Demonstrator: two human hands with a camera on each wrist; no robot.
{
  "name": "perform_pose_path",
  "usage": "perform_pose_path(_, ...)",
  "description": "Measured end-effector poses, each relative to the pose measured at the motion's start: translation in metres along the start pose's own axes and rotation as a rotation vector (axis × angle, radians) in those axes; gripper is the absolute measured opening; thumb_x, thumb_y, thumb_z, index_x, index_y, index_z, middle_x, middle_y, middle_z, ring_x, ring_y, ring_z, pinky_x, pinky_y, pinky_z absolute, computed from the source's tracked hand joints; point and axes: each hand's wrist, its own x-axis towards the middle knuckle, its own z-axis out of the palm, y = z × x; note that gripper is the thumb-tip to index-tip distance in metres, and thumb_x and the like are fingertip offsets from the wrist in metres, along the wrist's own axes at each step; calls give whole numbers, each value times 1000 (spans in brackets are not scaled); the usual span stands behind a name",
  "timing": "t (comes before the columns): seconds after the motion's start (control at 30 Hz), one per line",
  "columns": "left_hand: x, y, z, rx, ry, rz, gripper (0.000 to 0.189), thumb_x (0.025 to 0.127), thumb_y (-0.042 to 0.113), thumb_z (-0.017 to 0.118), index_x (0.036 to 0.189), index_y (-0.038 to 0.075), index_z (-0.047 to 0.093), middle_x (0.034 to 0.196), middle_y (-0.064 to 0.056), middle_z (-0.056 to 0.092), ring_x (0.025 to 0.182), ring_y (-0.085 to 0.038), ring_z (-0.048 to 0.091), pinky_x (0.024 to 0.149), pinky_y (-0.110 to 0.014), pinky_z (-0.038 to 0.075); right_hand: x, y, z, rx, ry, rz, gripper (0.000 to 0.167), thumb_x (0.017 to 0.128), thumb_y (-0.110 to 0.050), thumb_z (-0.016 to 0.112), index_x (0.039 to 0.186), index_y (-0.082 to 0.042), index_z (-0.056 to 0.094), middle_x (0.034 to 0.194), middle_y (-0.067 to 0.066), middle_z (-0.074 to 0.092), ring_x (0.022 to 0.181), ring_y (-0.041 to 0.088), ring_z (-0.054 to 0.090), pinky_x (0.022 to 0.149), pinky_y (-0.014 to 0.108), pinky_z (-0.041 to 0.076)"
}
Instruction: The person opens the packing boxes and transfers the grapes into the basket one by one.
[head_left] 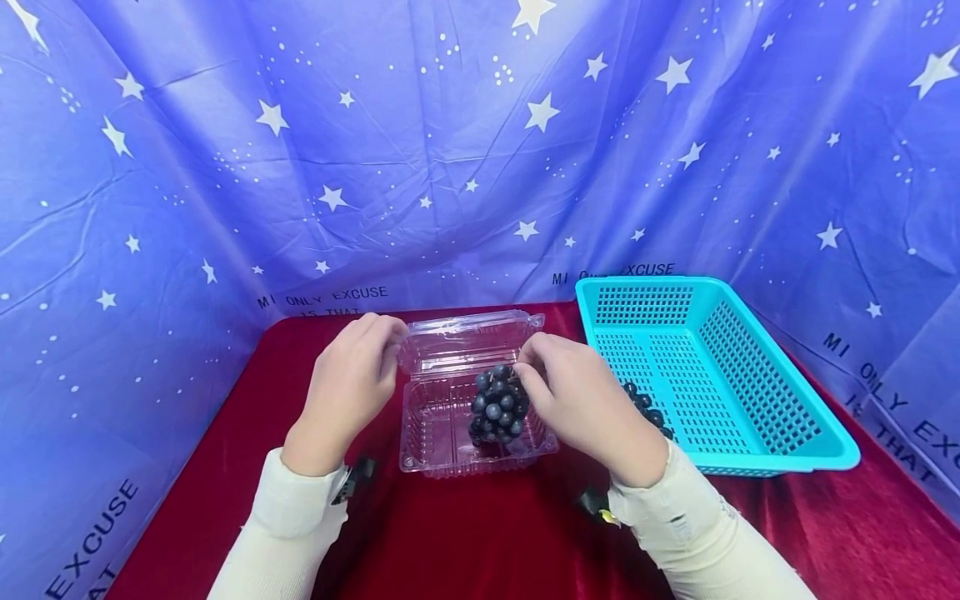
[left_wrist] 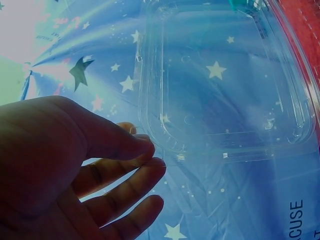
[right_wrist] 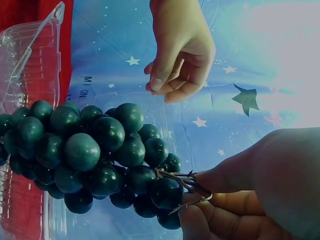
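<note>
My right hand point(head_left: 581, 400) pinches grape bunch point(head_left: 498, 404) by stem over clear clamshell point(head_left: 431, 437); left hand point(head_left: 352, 379) pinches lid point(head_left: 465, 337) edge at 9 o'clock. Blue basket point(head_left: 750, 454) at 3 o'clock.

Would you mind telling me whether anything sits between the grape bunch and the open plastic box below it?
Nothing visible does. The right hand pinches the grape bunch by its stem over the clear box, whose lid the left hand holds back.
</note>
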Motion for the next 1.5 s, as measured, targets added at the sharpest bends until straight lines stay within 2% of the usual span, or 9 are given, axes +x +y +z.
perform_pose_path(0.73, 2, 0, 1, -2, 60, 23, 20, 90, -4, 63, 104, 8, 70, 93, -6, 68, 83, -24, 63, 70, -40, 58, 2, 3, -7, 103, 58, 44, 6, 99, -18, 65, 97, -12, 67, 82, -1, 67, 63, 13, 52, 62, 31, 49)
perform_pose_path(1.07, 1, 0, 2, 6, 66, 9, 19, 88, -4, 66, 104, 7, 70, 93, -7, 69, 83, -26, 65, 70, -42, 57, 1, 4, -14, 126, 76, 75, 6, 100, -19, 65, 97, -15, 68, 77, -3, 64, 63, 13, 51, 62, 31, 48)
perform_pose_path(1.3, 2, 0, 1, 11, 76, 7, 15, 89, 0, 72, 103, 6, 70, 91, -10, 69, 85, -28, 66, 69, -44, 50, -1, 4, -17, 143, 91, 84, 6, 100, -21, 66, 99, -16, 67, 76, -4, 62, 63, 14, 52, 60, 31, 48)
perform_pose_path(1.5, 2, 2, 1, 4, 73, -15, 14, 90, 2, 74, 103, 6, 70, 94, -10, 69, 84, -29, 66, 70, -44, 50, -3, 6, -20, 148, 119, 90, 5, 100, -21, 66, 100, -17, 67, 75, -5, 61, 62, 14, 51, 60, 31, 47)
